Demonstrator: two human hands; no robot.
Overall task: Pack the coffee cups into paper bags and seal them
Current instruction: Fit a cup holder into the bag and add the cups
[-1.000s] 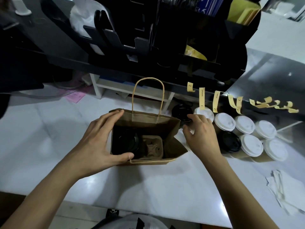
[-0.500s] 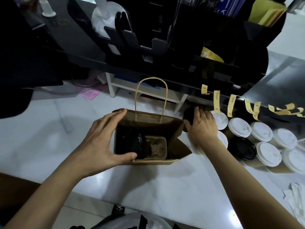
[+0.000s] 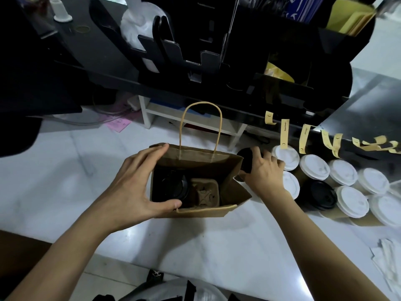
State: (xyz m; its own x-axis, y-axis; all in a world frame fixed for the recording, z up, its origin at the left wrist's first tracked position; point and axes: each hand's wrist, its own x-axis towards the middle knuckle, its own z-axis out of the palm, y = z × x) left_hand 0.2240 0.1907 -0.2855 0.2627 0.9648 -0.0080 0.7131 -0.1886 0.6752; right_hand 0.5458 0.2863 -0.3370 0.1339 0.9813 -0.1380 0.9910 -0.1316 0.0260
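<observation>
An open brown paper bag [image 3: 225,189] stands on the white counter [image 3: 212,242]. Inside it a cardboard cup carrier [image 3: 205,193] holds one black-lidded cup [image 3: 173,187] on its left; the carrier's right slot is empty. My left hand [image 3: 134,187] grips the bag's left edge, fingers on the far rim and thumb on the near rim. My right hand [image 3: 265,170] curls round a black-lidded cup [image 3: 245,158] just right of the bag. Several white-lidded cups [image 3: 314,167] and another black-lidded cup [image 3: 322,197] stand further right.
A black organiser rack [image 3: 217,61] overhangs the counter's far side. Yellow sticker strips [image 3: 284,135] hang from its lower edge above the cups. A small white shelf [image 3: 149,114] sits behind the bag. White napkins [image 3: 388,261] lie at the right edge, pink paper [image 3: 119,123] at far left.
My right hand reached to the black-lidded cup beside the bag and closed round it. My left hand kept its hold on the bag.
</observation>
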